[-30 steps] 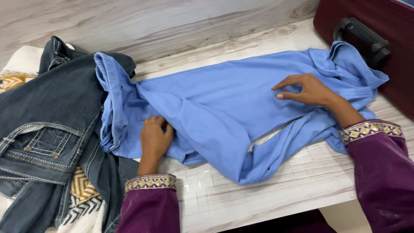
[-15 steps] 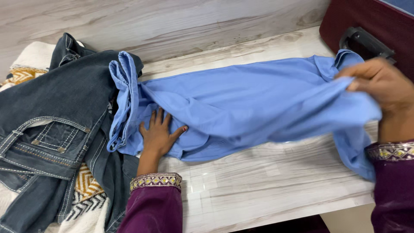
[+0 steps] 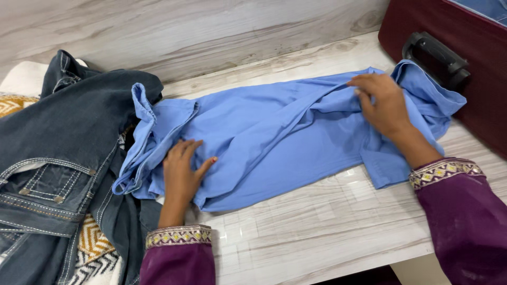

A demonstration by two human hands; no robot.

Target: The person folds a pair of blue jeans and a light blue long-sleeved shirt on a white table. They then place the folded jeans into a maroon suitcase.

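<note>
Lowered again after being lifted half a second ago, the blue shirt (image 3: 274,140) now lies folded lengthwise on the pale wood-grain desk (image 3: 317,232), its loose lower edge brought over the body. The right hand (image 3: 383,103) rests on the cloth near the collar end, fingers (image 3: 364,87) curled and pressing a fold, though whether they pinch fabric cannot be told. The left hand (image 3: 182,169) lies flat with fingers spread on the hem end, gripping nothing, much where it was before. Just left of those fingers sits a heap of dark jeans (image 3: 58,148) over a patterned white knit (image 3: 92,248); beyond the right fingers stands a maroon suitcase (image 3: 465,37) with a black handle (image 3: 435,58). Light, soft and limp, the shirt looks likely to sag wherever unsupported, and is best taken by pinching seams or folded edges.
</note>
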